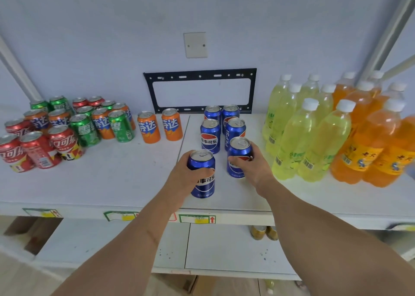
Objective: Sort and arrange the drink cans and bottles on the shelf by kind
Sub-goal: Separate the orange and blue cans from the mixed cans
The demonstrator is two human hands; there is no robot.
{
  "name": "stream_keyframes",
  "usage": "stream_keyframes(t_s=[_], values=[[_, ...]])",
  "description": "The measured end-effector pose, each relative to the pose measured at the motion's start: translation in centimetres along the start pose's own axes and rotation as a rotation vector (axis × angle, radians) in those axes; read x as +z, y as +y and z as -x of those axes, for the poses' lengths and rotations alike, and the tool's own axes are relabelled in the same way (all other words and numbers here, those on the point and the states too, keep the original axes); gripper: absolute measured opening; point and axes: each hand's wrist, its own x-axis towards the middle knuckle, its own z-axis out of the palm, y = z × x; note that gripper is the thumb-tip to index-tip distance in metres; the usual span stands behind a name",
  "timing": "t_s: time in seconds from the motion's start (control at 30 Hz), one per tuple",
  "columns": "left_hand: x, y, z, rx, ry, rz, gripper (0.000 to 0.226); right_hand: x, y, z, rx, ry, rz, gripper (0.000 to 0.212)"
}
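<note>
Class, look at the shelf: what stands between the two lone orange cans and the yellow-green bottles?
In the head view, six blue Pepsi cans stand there in two columns; the left hand and right hand each grip a front one.

— What do we see behind the shelf?
— A pale blue wall (89, 37); a blank switch plate (195, 45); a black metal bracket (199, 74) below it; we note soft, even light.

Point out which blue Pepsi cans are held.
The two front ones: left hand grips the nearest can, right hand the one behind. Four stand free.
</note>
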Motion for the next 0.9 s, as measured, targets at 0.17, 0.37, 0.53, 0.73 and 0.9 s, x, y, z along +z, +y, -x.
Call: stream_keyframes(t_s=[0.17,0.37,0.53,0.73,0.9], values=[[0.0,0.1,-1.8,0.014,0.001,-0.119,0.057,-0.1,0.9,0.7,0.063,0.000,0.216,0.076],[-0.1,0.8,-3.2,0.047,-0.068,-0.102,0.060,1.4,1.5,4.6,0.186,0.175,0.805,0.049],[0.4,1.5,-4.4,0.084,-0.135,-0.199,0.073,2.8,2.0,7.6,-0.045,-0.004,1.250,0.031],[-0.2,1.3,-5.7,0.075,-0.178,-0.198,0.073,2.4,1.8,7.9,-0.112,-0.053,1.344,0.030],[-0.8,0.3,-2.7,0.044,-0.103,-0.406,0.073,3.1,1.0,8.9,-0.186,-0.087,1.437,0.028]])
